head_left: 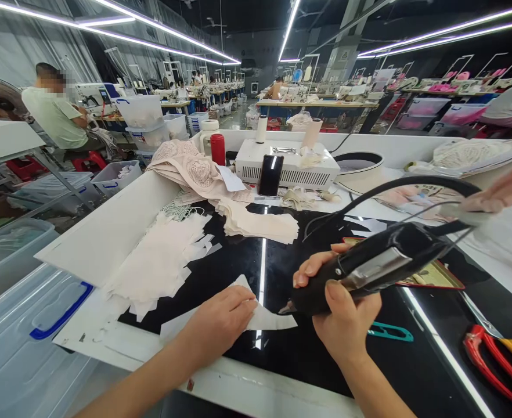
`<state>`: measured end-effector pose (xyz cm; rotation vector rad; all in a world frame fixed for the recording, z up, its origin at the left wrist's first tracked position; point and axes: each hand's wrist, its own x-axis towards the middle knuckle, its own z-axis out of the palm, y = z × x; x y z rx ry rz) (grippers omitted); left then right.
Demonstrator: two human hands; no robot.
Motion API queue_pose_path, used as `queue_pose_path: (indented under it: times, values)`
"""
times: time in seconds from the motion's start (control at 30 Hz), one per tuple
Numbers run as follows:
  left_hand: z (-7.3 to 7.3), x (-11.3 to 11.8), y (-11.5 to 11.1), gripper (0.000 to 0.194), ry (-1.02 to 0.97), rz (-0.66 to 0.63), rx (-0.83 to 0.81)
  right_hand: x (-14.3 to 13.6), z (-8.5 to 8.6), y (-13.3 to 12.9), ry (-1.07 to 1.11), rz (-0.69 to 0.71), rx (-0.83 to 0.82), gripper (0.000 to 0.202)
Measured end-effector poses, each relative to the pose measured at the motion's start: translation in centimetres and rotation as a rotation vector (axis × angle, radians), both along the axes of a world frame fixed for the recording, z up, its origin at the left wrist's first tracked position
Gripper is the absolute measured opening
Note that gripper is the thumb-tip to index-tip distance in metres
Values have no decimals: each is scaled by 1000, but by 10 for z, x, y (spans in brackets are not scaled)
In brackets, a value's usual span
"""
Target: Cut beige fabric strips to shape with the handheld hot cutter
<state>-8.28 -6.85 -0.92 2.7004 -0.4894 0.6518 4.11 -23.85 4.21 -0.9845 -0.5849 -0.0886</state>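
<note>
My right hand (347,313) is wrapped round a black handheld tool (369,270), with a cable running from its rear. The tool's pointed metal tip rests at the right end of a pale fabric piece (271,319) lying on the black tabletop. Fingers together, my left hand (223,319) presses down on that same fabric. Behind my left hand spreads a pile of cut pale pieces (155,255), and a smaller stack of cream pieces (260,223) lies farther back.
Red-handled scissors (495,360) and a teal cutter (390,331) lie at right. A phone (270,175) leans against a white box (291,164). Another person's hand (500,194) reaches in at right. A clear bin (29,337) stands at left.
</note>
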Motion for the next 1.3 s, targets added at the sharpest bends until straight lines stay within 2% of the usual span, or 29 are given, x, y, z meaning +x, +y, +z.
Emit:
queue_pose_path:
  times: [0.13,0.3,0.7,1.03,1.3]
  values:
    - [4,1,-20,23,32,35,-35,-3,-6,-12,7,9,-38,36]
    - [1,2,-33,24,99,72,4,-7,-13,-16,-13,39,-43,35]
    - [-8,-9,-27,24,73,51,-71,-10,-12,-16,-23,34,-23,35]
    - [-7,-10,-26,25,132,30,-78,-10,-9,2,9,95,24,37]
    - [-8,-10,-25,30,72,53,-58,-12,-11,7,32,70,-18,34]
